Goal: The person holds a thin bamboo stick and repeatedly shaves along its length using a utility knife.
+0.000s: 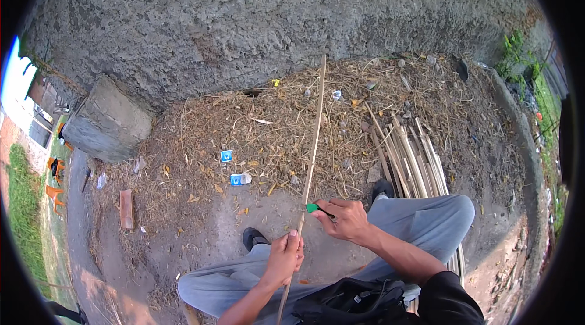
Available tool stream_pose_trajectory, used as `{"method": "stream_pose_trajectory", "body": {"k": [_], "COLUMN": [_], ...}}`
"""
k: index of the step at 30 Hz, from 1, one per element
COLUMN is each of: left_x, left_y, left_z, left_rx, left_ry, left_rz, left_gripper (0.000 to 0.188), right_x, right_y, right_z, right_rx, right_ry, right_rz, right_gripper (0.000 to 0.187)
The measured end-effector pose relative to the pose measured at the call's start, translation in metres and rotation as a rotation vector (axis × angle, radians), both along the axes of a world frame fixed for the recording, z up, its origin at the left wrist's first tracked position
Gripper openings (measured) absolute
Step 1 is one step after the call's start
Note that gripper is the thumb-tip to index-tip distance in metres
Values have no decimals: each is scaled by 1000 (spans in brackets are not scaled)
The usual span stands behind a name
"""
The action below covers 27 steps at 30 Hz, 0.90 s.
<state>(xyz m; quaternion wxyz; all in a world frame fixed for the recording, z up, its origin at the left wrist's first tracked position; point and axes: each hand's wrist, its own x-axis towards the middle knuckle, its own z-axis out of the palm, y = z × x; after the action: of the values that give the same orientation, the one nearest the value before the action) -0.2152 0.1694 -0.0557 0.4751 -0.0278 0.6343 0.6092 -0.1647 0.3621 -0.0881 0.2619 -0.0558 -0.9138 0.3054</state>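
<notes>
A long, thin bamboo strip stretches from near my lap away toward the rough wall. My left hand is wrapped round its near part, with the thumb along the top. Just beyond it, my right hand grips a small green-and-black tool, whose green part lies against the strip. Fingers hide much of the tool, so I cannot tell its exact kind. Beside my right foot lies a bundle of split bamboo strips, running partly under my right leg.
A rough grey wall rises ahead, with a concrete block at its left. Dry shavings and leaves cover the ground, with blue packets and a reddish brick on it. Orange chairs stand far left. A black bag rests at my lap.
</notes>
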Motion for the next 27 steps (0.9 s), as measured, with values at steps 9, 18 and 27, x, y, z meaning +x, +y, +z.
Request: {"method": "stream_pose_trajectory", "body": {"k": [9, 18, 27], "left_x": [-2, -4, -1], "left_y": [6, 17, 3], "left_z": [-14, -11, -8], "left_rx": [-25, 29, 120], "left_ry": [16, -133, -308], "left_rz": [31, 110, 70], "left_gripper": [36, 34, 35], "right_x": [-10, -11, 1], "right_y": [7, 4, 8], "right_z": [-17, -17, -7], "right_rx": [-30, -66, 61], "right_ry": [17, -40, -57], "right_rz": [-29, -44, 41], "right_gripper": [23, 22, 23]}}
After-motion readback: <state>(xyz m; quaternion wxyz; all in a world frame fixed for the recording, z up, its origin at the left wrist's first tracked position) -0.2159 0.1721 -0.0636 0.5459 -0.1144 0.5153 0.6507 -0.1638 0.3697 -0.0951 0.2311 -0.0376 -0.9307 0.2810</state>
